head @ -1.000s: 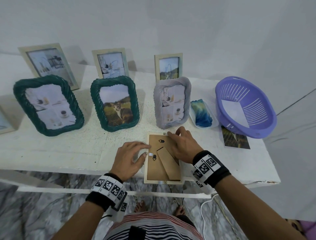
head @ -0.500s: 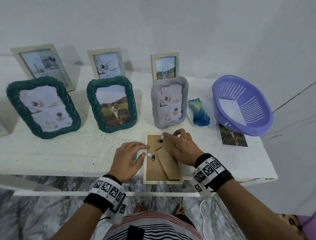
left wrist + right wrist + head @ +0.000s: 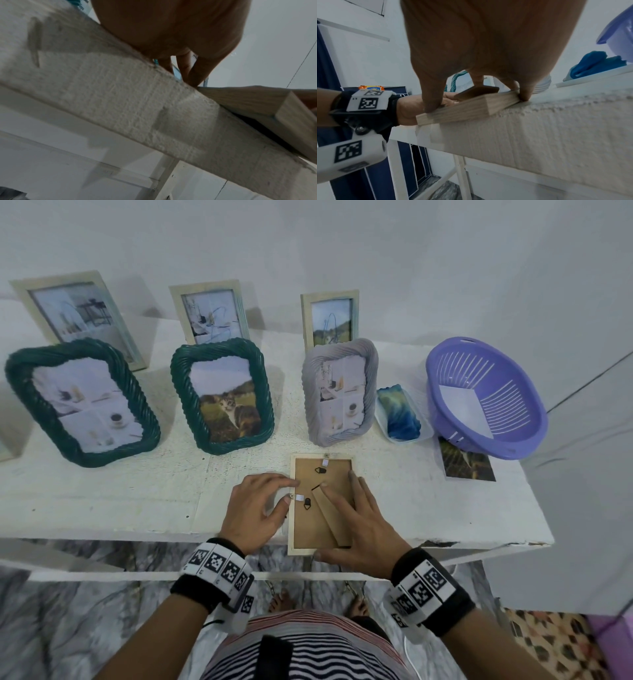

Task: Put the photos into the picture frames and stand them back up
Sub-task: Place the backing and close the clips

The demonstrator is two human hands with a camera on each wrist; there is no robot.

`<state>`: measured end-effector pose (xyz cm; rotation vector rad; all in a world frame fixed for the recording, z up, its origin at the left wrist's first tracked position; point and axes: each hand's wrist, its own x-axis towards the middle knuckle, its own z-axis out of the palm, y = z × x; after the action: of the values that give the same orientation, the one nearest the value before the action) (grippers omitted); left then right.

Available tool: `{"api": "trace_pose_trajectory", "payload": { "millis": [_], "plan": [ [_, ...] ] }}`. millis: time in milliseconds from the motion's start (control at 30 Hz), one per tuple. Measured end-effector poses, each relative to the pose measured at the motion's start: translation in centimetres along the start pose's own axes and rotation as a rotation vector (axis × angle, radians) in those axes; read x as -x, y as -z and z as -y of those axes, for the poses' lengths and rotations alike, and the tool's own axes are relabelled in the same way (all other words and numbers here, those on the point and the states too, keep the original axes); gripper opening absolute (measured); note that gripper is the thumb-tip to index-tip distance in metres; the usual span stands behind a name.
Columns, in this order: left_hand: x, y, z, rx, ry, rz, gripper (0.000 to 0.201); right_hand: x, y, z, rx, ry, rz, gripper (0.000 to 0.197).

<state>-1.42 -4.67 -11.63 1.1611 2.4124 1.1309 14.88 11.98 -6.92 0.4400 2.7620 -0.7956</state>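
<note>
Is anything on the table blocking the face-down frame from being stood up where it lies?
Nothing visible does. The face-down frame lies at the table edge under both hands, apart from the grey frame behind it. The loose photo lies further right.

You stand in what looks like a room of a home: a rough white-painted table (image 3: pixel 102 508) set against a plain white wall (image 3: pixel 342 241), marble-patterned floor tiles (image 3: pixel 68 628) beneath bare feet (image 3: pixel 279 601), and household odds on the far right, a purple plastic basket (image 3: pixel 513 440) beside a white tray (image 3: pixel 424 430) holding a blue cloth (image 3: pixel 399 412).
</note>
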Motion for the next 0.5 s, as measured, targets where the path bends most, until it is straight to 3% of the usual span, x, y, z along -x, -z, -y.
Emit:
{"api": "trace_pose_trajectory", "payload": {
  "millis": [267,500],
  "plan": [
    [0.1,0.2,-0.5,-0.012,0.01,-0.001,0.037,-0.4,-1.7,-0.6,-0.027,0.035,-0.089,0.081],
    [0.2,0.4,-0.9,0.006,0.02,0.015,0.037,-0.6,-2.4,-0.5,-0.091,0.012,-0.142,0.077]
  ]
}}
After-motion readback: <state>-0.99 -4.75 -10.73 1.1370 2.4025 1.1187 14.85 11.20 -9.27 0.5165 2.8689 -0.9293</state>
